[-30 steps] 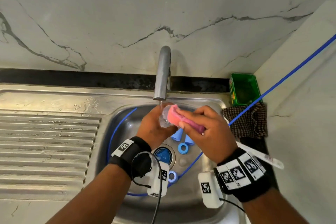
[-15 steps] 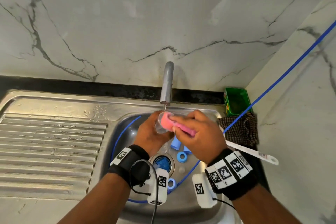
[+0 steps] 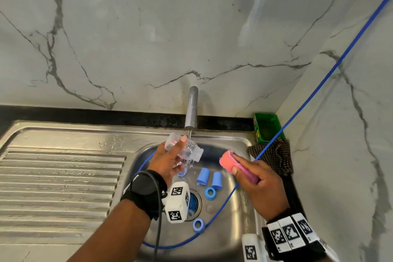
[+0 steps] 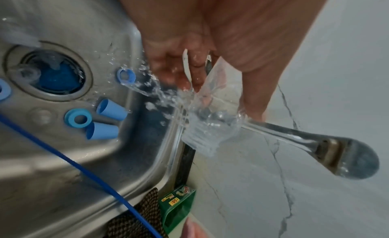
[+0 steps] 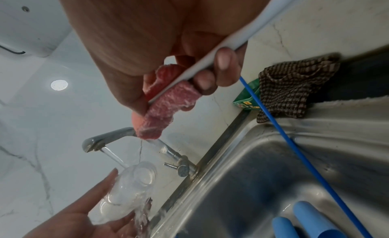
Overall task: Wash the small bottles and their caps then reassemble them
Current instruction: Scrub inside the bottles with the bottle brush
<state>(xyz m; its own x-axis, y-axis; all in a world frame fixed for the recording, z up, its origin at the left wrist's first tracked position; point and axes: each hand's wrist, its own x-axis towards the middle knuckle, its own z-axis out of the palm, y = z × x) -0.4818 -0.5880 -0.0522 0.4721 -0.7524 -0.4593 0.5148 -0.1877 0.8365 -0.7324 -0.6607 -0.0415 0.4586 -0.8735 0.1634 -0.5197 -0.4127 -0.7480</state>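
Note:
My left hand grips a clear small bottle on its side under the tap's stream, mouth toward the right. Water splashes over the bottle and runs off my palm. To its right, apart from it, my right hand holds a pink sponge brush by its white handle. The wet sponge head drips. On the sink floor lie two blue caps and blue rings.
The grey faucet runs over the steel sink basin. A blue cord crosses the basin toward the right wall. A green box and a checked cloth sit at the back right corner. A ribbed drainboard lies left.
My right hand has pulled the sponge off the bottle and moved right. The bottle stays under the stream in my left hand. The head view has tilted upward.

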